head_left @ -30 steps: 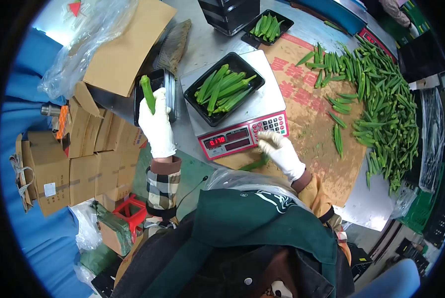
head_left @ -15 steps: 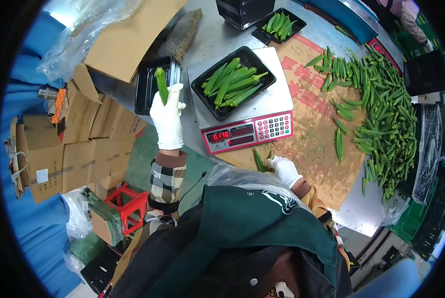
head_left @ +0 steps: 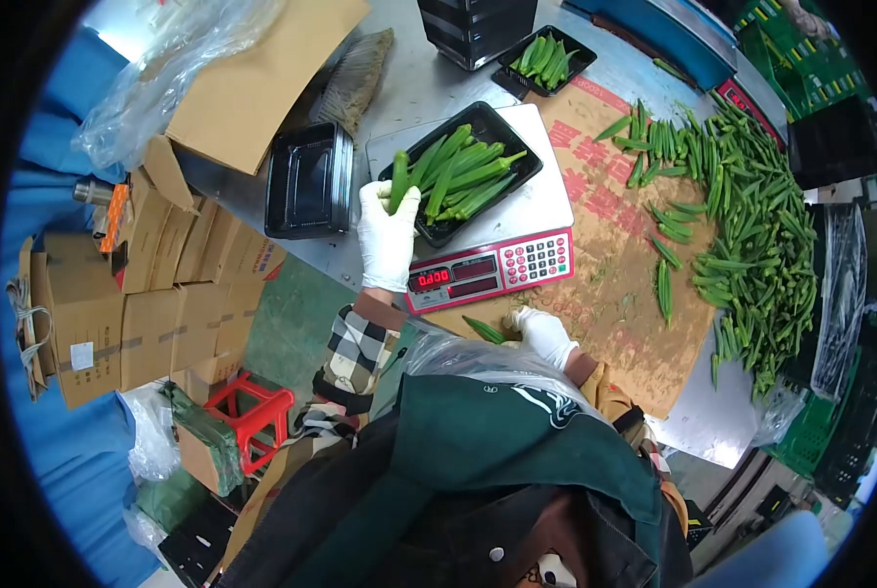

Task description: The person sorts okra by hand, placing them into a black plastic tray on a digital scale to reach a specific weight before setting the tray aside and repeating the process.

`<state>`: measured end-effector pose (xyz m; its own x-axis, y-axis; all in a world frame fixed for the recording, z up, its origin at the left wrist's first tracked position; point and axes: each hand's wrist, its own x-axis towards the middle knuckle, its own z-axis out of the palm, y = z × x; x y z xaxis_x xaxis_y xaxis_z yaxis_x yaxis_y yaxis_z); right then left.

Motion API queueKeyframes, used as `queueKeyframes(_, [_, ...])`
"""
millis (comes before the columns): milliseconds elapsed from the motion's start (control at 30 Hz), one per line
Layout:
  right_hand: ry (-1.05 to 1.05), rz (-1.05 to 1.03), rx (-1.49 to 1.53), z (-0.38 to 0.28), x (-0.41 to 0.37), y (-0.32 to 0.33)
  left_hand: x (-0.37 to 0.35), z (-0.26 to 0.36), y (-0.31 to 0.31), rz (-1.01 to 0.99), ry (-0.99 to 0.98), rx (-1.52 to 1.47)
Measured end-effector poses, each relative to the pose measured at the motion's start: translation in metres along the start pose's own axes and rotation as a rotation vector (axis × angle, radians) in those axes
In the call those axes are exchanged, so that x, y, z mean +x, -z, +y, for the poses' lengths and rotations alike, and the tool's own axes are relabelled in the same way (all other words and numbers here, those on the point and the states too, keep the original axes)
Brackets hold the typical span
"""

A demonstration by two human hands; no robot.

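My left hand (head_left: 388,240), in a white glove, pinches an upright okra pod (head_left: 399,183) at the left edge of a black plastic tray (head_left: 513,124). Several okra pods (head_left: 468,167) lie in that tray, which sits on a digital scale (head_left: 546,201) with a red-lit display. Close to my body, my gloved right hand (head_left: 544,338) is closed low over the cardboard, with an okra pod (head_left: 484,330) sticking out to its left. My fingers partly hide how that pod is gripped.
Stacked black trays (head_left: 306,186) stand left of the scale. A big heap of okra (head_left: 762,245) covers the right of the cardboard sheet (head_left: 595,284). Another filled tray (head_left: 548,61) lies at the back beside tall stacked black containers (head_left: 478,29). Cartons (head_left: 149,323) and a red stool (head_left: 252,416) are at left.
My left hand has moved right with its okra pod, from above the stacked trays to the tray on the scale. My right hand has shifted slightly left and nearer my body. The display digits changed.
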<state>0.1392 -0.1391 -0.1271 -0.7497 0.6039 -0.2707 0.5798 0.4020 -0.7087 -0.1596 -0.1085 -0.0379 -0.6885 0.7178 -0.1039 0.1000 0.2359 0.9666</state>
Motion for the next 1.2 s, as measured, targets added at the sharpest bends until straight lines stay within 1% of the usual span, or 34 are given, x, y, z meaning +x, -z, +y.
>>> queueKeyframes(67, [-0.021,-0.152,-0.058,0.006,0.004,-0.005,0.001,-0.002,-0.002,-0.032,-0.018,-0.009])
queueKeyframes(167, [-0.129,-0.152,0.023,0.007,0.003,-0.004,-0.003,0.002,-0.005,-0.066,-0.051,0.040])
queueKeyframes(233, [-0.220,-0.182,0.081,-0.002,0.003,0.007,-0.008,0.003,-0.007,-0.079,-0.071,0.064])
queueKeyframes(267, [-0.267,-0.197,0.111,-0.007,0.002,0.013,-0.012,0.004,-0.008,-0.092,-0.011,0.055])
queueKeyframes(367, [-0.300,-0.146,0.223,-0.011,0.003,0.023,-0.017,0.006,-0.014,-0.052,-0.030,0.029])
queueKeyframes(400, [-0.278,-0.114,0.374,-0.012,0.003,0.027,-0.016,0.005,-0.014,-0.050,0.011,0.019])
queueKeyframes(467, [-0.227,-0.049,0.676,-0.014,0.007,0.040,-0.014,-0.003,-0.016,-0.029,-0.050,0.002])
queueKeyframes(500, [-0.214,-0.009,0.800,-0.040,0.010,0.065,-0.013,-0.006,-0.017,-0.019,-0.082,-0.008])
queueKeyframes(567, [-0.229,0.051,1.037,-0.061,0.020,0.091,-0.012,-0.006,-0.020,-0.033,-0.049,-0.087])
queueKeyframes(633, [-0.177,0.130,1.235,-0.078,0.037,0.108,-0.011,-0.002,-0.021,-0.051,-0.011,-0.116])
queueKeyframes(667, [-0.193,0.136,1.244,-0.081,0.046,0.115,-0.012,0.001,-0.021,-0.060,0.009,-0.108])
queueKeyframes(700, [-0.214,0.207,1.182,-0.089,0.050,0.117,-0.013,0.006,-0.020,-0.069,0.027,-0.100])
queueKeyframes(767, [-0.249,0.354,1.050,-0.101,0.055,0.121,-0.014,0.012,-0.020,-0.072,0.123,-0.092])
queueKeyframes(833, [-0.252,0.345,1.027,-0.083,0.048,0.109,-0.006,0.008,-0.018,-0.157,0.183,0.006])
queueKeyframes(867, [-0.300,0.337,1.049,-0.074,0.042,0.103,-0.006,0.010,-0.016,-0.202,0.207,0.003])
queueKeyframes(900, [-0.346,0.325,1.069,-0.066,0.034,0.097,-0.004,0.012,-0.017,-0.237,0.204,-0.021])
queueKeyframes(967, [-0.305,0.355,1.086,-0.019,0.017,0.058,0.010,-0.001,-0.023,-0.260,0.150,-0.022])
queueKeyframes(1000, [-0.330,0.382,1.109,-0.015,0.002,0.054,0.013,0.014,-0.029,-0.283,0.193,-0.053])
queueKeyframes(1033, [-0.355,0.408,1.132,-0.011,-0.011,0.050,0.022,0.017,-0.038,-0.301,0.166,-0.067])
queueKeyframes(1100, [-0.538,0.392,1.150,0.002,-0.032,0.041,0.046,0.023,-0.059,-0.336,0.109,-0.095])
queueKeyframes(1133, [-0.560,0.420,1.175,0.005,-0.041,0.038,0.054,0.036,-0.071,-0.373,0.114,-0.139])
queueKeyframes(1200, [-0.596,0.472,1.239,0.014,-0.055,0.031,0.084,0.050,-0.105,-0.382,0.148,-0.166])
